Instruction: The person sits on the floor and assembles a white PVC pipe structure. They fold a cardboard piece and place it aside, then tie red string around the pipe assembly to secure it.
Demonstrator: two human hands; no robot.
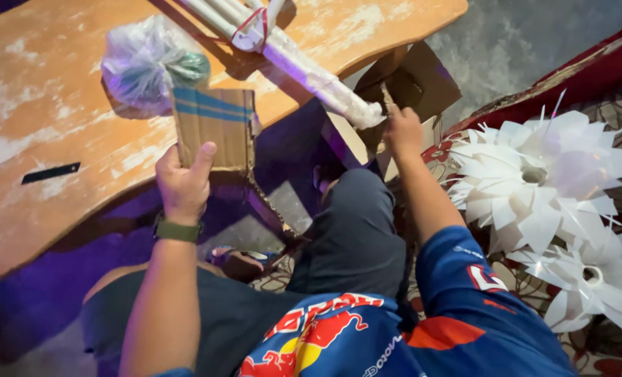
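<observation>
Left hand [182, 183]: grips the cardboard piece [215, 128] at its lower edge, thumb on the near face, panel upright over the desk [39, 112] edge.
Right hand [403, 130]: pinches a thin cardboard strip [388, 99] just beside the end of the wrapped tube bundle [298, 64]; closed on it.
Cardboard handling: judged light, stiff across the flutes, creases if bent; blue tape band near the top. Best held by the edges.
Tube bundle: lies slanted across the desk, its end overhanging the edge; plastic wrap looks slippery.
Edges: curved desk rim directly under the cardboard.
Nearby: plastic bag [150, 63] behind the cardboard; dark blade [50, 172] to the left; open box [409, 91] beneath the right hand.
Room: white paper flowers [541, 185] crowd the right; fragile.
</observation>
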